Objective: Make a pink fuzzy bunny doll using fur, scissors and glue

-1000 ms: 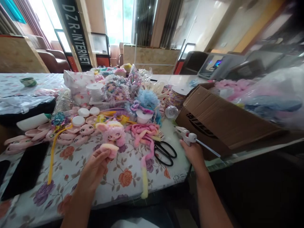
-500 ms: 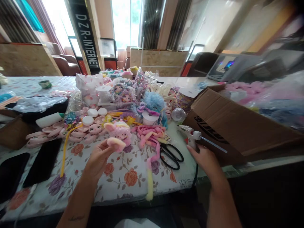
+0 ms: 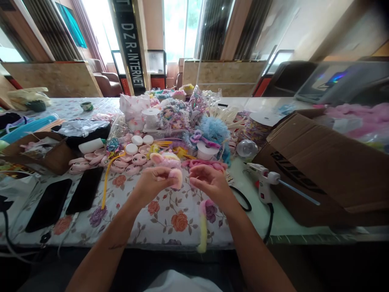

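Observation:
My left hand [image 3: 154, 182] pinches a small fuzzy pink and cream piece [image 3: 175, 178] above the flowered cloth. Just right of it, my right hand [image 3: 209, 180] is held with fingers apart and curved, nothing between them. A pink fluffy doll head with ears [image 3: 165, 159] lies directly behind my left hand. Behind my right hand is a heap of pink fuzzy strip [image 3: 212, 164], and a pink-yellow end [image 3: 203, 227] hangs toward the table's front edge. The glue gun [image 3: 264, 182] stands by the box at the right. Black scissors [image 3: 244, 198] are mostly hidden by my right hand.
A large cardboard box [image 3: 319, 170] fills the right side. Two dark phones [image 3: 85, 190] lie at the left, near a small open box [image 3: 57, 156]. Doll faces [image 3: 139, 159], white spools [image 3: 207, 151] and blue fluffy material [image 3: 215, 129] are piled behind the hands.
My right hand has let go of the glue gun and moved left beside my left hand. The fuzzy piece in my left hand has turned more upright. The view has swung left.

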Motion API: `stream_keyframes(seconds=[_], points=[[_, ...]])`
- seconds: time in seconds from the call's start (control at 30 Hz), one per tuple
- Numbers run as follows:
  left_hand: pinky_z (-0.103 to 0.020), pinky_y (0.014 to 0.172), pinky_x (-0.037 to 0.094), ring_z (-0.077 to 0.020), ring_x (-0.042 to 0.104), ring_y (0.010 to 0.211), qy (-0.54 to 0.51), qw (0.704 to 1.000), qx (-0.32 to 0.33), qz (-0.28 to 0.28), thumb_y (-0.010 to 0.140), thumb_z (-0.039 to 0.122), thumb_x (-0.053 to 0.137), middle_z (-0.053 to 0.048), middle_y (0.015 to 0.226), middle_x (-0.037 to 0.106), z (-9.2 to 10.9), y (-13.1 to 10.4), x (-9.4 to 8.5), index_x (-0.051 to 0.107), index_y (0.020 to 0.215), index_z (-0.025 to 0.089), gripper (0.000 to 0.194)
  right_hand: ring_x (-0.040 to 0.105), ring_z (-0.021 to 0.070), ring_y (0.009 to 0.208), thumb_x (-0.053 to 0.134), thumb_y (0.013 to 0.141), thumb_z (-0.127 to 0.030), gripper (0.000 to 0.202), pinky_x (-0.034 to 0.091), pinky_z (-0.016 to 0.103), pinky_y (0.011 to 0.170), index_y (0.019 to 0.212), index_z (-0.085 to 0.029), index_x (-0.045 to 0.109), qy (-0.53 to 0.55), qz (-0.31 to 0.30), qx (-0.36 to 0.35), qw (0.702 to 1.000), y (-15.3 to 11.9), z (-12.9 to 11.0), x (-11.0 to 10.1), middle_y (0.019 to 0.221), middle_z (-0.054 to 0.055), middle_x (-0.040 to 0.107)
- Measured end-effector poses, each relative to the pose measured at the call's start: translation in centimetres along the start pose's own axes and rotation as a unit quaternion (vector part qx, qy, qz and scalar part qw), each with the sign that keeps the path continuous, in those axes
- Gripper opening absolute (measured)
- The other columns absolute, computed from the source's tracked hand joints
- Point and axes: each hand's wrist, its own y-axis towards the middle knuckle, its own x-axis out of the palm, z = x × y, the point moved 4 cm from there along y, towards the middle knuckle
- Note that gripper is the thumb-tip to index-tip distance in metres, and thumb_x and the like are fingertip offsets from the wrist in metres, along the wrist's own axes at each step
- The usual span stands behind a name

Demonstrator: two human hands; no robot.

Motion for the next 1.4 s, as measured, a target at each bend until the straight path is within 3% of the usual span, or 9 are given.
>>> stream_keyframes(seconds=[0.2, 0.5, 0.63, 0.87, 1.0, 1.1, 1.2, 1.27, 1.4], points=[[-0.021, 0.061, 0.038, -0.0134, 0.053, 0.067, 0.089, 0.995, 0.034, 0.029, 0.063, 0.028, 0.078, 0.001, 0.068, 0.062, 1.3, 0.3, 0.1, 0.068, 0.07, 0.018, 0.016, 0.06, 0.0125, 0.073, 0.077, 0.07, -0.038, 0.034, 0.045, 0.022, 0.062, 0.093, -0.016, 0.064, 0.091, -0.116, 0.037, 0.988, 1.6, 0.9, 2.2, 0.085, 0.001, 0.064], [-0.021, 0.059, 0.036, -0.0116, 0.05, 0.064, 0.172, 0.985, 0.025, 0.009, 0.069, 0.033, 0.072, 0.003, 0.064, 0.06, 1.3, 1.1, 1.1, 0.062, 0.068, 0.017, 0.019, 0.048, 0.0077, 0.059, 0.08, 0.067, -0.037, 0.03, 0.03, 0.02, 0.053, 0.079, -0.014, 0.065, 0.118, -0.137, 0.078, 0.98, 2.2, 2.1, 1.7, 0.07, -0.003, 0.059], [-0.021, 0.063, 0.039, -0.0128, 0.054, 0.067, 0.191, 0.982, 0.015, 0.003, 0.069, 0.029, 0.069, 0.002, 0.067, 0.064, 1.5, 1.2, 1.1, 0.066, 0.071, 0.017, 0.013, 0.037, 0.006, 0.053, 0.079, 0.068, -0.039, 0.029, 0.021, 0.022, 0.048, 0.075, -0.014, 0.065, 0.127, -0.125, 0.084, 0.98, 2.7, 2.8, 1.4, 0.062, -0.005, 0.053], [-0.025, 0.065, 0.044, -0.0165, 0.06, 0.07, 0.152, 0.988, 0.007, -0.009, 0.069, 0.028, 0.066, -0.001, 0.072, 0.07, 0.9, 2.2, 1.3, 0.072, 0.079, 0.017, 0.016, 0.042, 0.0059, 0.052, 0.083, 0.064, -0.034, 0.026, 0.025, 0.021, 0.046, 0.075, -0.014, 0.069, 0.178, -0.078, 0.086, 0.977, 2.7, 3.4, 1.0, 0.062, -0.004, 0.057], [-0.029, 0.076, 0.048, -0.0185, 0.064, 0.081, 0.161, 0.984, 0.072, 0.022, 0.078, 0.034, 0.064, -0.002, 0.084, 0.072, 1.3, 2.4, 0.6, 0.073, 0.087, 0.019, 0.019, 0.048, 0.0065, 0.051, 0.082, 0.065, -0.033, 0.026, 0.027, 0.02, 0.042, 0.079, -0.014, 0.071, 0.244, -0.045, 0.088, 0.965, 2.9, 3.7, 0.2, 0.068, -0.002, 0.063], [-0.029, 0.083, 0.048, -0.0177, 0.063, 0.09, 0.209, 0.948, 0.183, 0.158, 0.085, 0.032, 0.06, -0.003, 0.094, 0.071, 1.4, 1.5, -0.8, 0.07, 0.093, 0.02, 0.018, 0.055, 0.0091, 0.055, 0.081, 0.067, -0.037, 0.027, 0.036, 0.019, 0.042, 0.083, -0.017, 0.071, 0.324, 0.0, 0.098, 0.941, 3.5, 4.5, -1.1, 0.072, -0.001, 0.066], [-0.028, 0.083, 0.048, -0.0156, 0.062, 0.086, 0.261, 0.875, 0.304, 0.273, 0.088, 0.022, 0.057, -0.004, 0.089, 0.068, 0.2, -0.3, -1.3, 0.064, 0.091, 0.018, 0.009, 0.061, 0.0107, 0.063, 0.077, 0.072, -0.04, 0.024, 0.051, 0.022, 0.059, 0.078, -0.019, 0.068, 0.406, 0.046, 0.116, 0.905, 4.6, 5.9, -2.2, 0.073, 0.0, 0.067], [-0.03, 0.083, 0.049, -0.0164, 0.061, 0.086, 0.318, 0.831, 0.368, 0.268, 0.086, 0.017, 0.059, -0.004, 0.086, 0.065, -1.0, -1.1, -0.4, 0.062, 0.091, 0.017, 0.006, 0.063, 0.011, 0.07, 0.074, 0.077, -0.037, 0.02, 0.054, 0.023, 0.071, 0.077, -0.019, 0.067, 0.448, 0.063, 0.132, 0.882, 5.4, 7.1, -2.2, 0.074, 0.0, 0.068], [-0.043, 0.099, 0.044, -0.0275, 0.052, 0.114, 0.462, 0.758, 0.411, 0.205, 0.082, 0.021, 0.066, -0.013, 0.114, 0.057, -3.3, -1.1, 1.8, 0.06, 0.109, 0.018, 0.029, 0.065, 0.0133, 0.082, 0.069, 0.082, -0.03, 0.014, 0.054, 0.027, 0.083, 0.078, -0.018, 0.065, 0.502, 0.057, 0.166, 0.847, 6.6, 8.6, -1.0, 0.08, 0.002, 0.07]])
